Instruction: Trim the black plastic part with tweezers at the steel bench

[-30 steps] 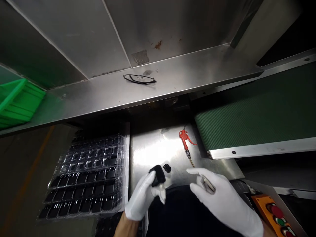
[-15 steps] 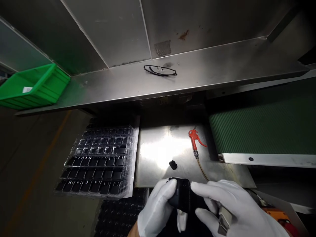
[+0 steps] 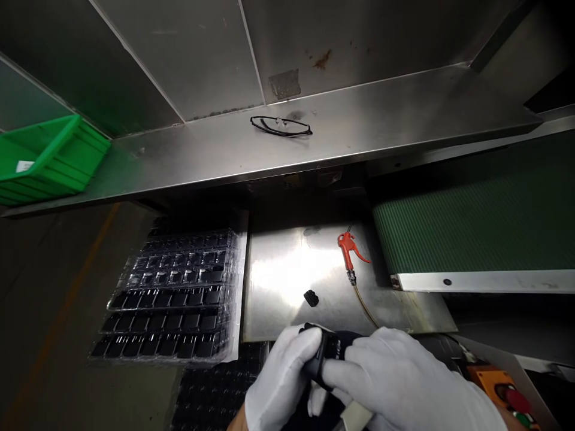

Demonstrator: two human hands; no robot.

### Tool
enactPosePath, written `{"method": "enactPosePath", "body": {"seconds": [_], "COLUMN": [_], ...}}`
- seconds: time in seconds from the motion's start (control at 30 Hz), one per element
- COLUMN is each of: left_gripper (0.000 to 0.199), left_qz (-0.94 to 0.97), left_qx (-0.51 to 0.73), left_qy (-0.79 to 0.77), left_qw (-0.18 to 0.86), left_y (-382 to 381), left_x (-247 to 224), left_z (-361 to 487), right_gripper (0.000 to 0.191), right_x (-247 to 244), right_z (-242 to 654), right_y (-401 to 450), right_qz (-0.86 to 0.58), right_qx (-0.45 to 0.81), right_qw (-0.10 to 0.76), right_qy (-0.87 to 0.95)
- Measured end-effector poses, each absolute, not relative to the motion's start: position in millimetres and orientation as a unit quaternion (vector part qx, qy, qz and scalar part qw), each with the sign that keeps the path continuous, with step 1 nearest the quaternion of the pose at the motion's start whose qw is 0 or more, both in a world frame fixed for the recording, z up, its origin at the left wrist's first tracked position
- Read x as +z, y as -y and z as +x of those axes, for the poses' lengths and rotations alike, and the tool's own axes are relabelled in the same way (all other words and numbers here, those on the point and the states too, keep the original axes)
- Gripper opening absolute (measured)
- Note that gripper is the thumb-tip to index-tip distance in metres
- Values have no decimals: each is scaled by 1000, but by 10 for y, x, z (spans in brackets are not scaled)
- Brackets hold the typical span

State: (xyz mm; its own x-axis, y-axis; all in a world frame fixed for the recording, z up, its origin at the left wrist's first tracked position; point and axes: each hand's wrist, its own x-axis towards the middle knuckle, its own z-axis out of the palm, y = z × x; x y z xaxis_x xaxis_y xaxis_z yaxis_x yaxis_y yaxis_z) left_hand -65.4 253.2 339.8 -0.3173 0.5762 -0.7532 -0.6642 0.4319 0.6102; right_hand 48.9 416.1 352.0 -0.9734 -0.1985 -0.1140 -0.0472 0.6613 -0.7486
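Low in the head view, my left hand (image 3: 285,377), in a white glove, is closed around a small black plastic part (image 3: 320,358), with the thumb on its top. My right hand (image 3: 381,374), gloved in white too, reaches over from the right. Its fingers press against the near right side of the black part. A pale grey block-shaped object (image 3: 356,415) sticks out beneath my right hand, held in its lower fingers; most of it is hidden. Just beyond my hands, a small black piece (image 3: 311,298) lies on the metal worktop (image 3: 274,320).
A red air blow gun (image 3: 348,248) with a hose lies on the worktop. Clear trays (image 3: 166,311) of black parts stand at left. A green conveyor belt (image 3: 476,209) runs at right. Eyeglasses (image 3: 282,127) and a green bin (image 3: 54,158) rest on the shelf above. An orange switch box (image 3: 492,383) is at lower right.
My right hand has moved left and closed in on the black part, its fingers now against it. The grey object has shifted left and down with it. The camera view has shifted slightly.
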Motion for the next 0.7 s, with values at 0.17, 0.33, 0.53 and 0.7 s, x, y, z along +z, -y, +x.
{"method": "enactPosePath", "body": {"seconds": [0.17,0.33,0.53,0.7], "left_gripper": [55,50,40,47], "left_qz": [23,20,-11,-58], "left_qx": [526,547,538,543], "left_qy": [-620,-623,-713,-637], "left_qw": [582,558,449,544], "left_y": [-2509,-2374,-2317,-2384], "left_x": [3372,3320,3294,3300], "left_z": [-708,-735,-715,-692], "right_gripper": [21,17,18,8], "right_x": [3464,3373,3419,3492], "right_z": [545,702,675,466], "right_y": [-4171,-4166,-4093,-4067], "right_qz": [-18,35,-2,-21], "right_qx": [-477,-512,-500,-467], "right_qw": [68,51,10,56], "right_qy": [-876,-857,-866,-882]}}
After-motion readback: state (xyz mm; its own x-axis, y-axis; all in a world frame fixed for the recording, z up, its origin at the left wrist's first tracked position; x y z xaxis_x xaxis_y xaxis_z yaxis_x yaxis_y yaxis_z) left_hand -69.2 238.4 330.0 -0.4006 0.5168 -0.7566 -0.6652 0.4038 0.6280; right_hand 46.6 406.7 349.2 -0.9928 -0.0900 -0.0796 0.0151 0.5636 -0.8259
